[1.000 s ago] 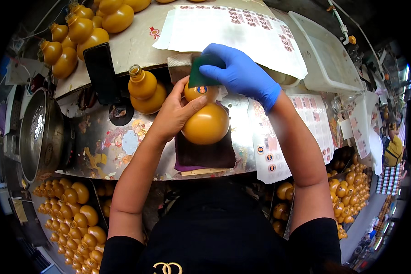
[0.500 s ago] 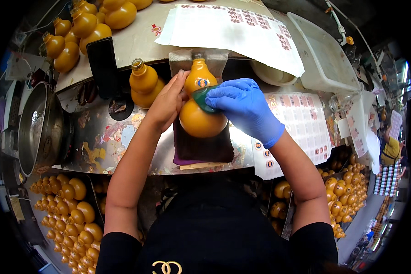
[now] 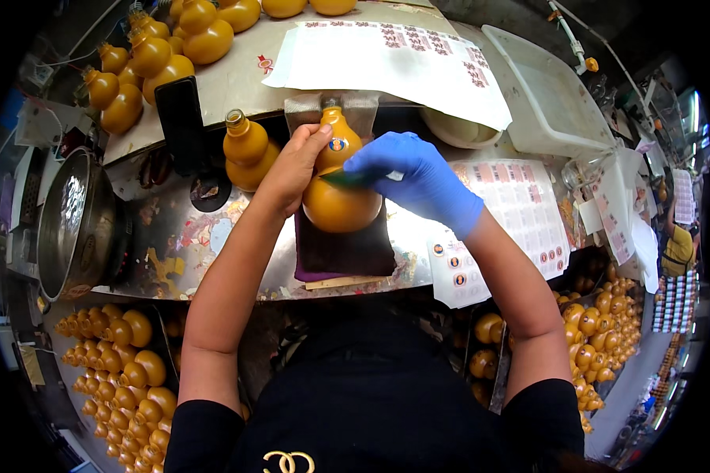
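An amber gourd-shaped bottle [image 3: 341,211] lies tilted on a folded dark cloth [image 3: 343,256], its neck pointing away from me. My bare left hand [image 3: 290,169] grips its left side, with the thumb on the upper bulb. A small round blue and orange decal [image 3: 338,144] sits on that bulb. My right hand [image 3: 426,180], in a blue glove, pinches a green scraper [image 3: 345,178] whose edge meets the bottle near its waist. A second amber gourd bottle [image 3: 248,146] stands left of my left hand. On the right lies a decal sheet [image 3: 513,225].
More gourd bottles [image 3: 205,41] stand at the far left, beside a phone [image 3: 180,118]. A metal basin [image 3: 72,225] is on the left. Large white printed sheets [image 3: 355,67] and a plastic tub [image 3: 548,94] lie at the back. Crowded bottles [image 3: 126,378] fill both lower sides.
The green scraper has turned from flat to nearly edge-on and moved slightly down at the bottle's waist. My left thumb has come over the upper bulb. The view has shifted a little.
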`<state>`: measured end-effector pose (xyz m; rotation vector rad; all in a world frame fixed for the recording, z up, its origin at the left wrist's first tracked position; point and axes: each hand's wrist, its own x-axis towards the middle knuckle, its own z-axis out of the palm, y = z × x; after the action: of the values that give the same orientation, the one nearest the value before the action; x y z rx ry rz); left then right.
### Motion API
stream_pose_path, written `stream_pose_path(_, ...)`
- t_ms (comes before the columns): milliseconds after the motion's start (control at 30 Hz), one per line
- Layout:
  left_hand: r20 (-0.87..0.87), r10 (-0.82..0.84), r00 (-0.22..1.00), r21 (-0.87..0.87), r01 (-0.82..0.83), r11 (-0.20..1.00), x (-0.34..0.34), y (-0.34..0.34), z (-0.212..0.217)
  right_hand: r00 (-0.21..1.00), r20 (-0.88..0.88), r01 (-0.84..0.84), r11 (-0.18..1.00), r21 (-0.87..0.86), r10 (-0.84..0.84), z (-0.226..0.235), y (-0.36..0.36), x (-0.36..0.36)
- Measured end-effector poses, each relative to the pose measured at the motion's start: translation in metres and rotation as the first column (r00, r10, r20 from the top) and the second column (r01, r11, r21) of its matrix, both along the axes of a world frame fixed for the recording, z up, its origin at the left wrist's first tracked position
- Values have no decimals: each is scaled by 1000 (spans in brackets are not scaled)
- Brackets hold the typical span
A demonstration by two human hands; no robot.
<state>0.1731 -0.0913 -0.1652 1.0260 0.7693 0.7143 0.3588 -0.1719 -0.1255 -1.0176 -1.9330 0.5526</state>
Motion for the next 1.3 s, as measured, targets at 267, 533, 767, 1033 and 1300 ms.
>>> stream_pose_path(267, 75, 13, 997, -37, -10, 999, 1, -7, 7, 900, -125, 386, 897, -214, -418, -19, 22, -3)
stream_pose_path(533, 55, 0, 998, -22, 1, 1000, -1, -6, 0, 891, -59, 428, 877, -218, -450, -4, 21, -8)
stream_pose_path(767, 32, 16, 999, -18, -15, 1000, 0, -6, 3, 909, 3, 406, 886, -222, -416, 4, 27, -4)
stream_pose_path(1033, 59, 38, 998, -21, -37, 999, -1, -5, 3, 913, 78, 408, 899, -161, -401, 5, 29, -3)
stream_pose_path(1300, 156, 36, 987, -137, -14, 990, -8, -4, -2, 936, 158, 332, 938, -97, -315, 25, 35, -6)
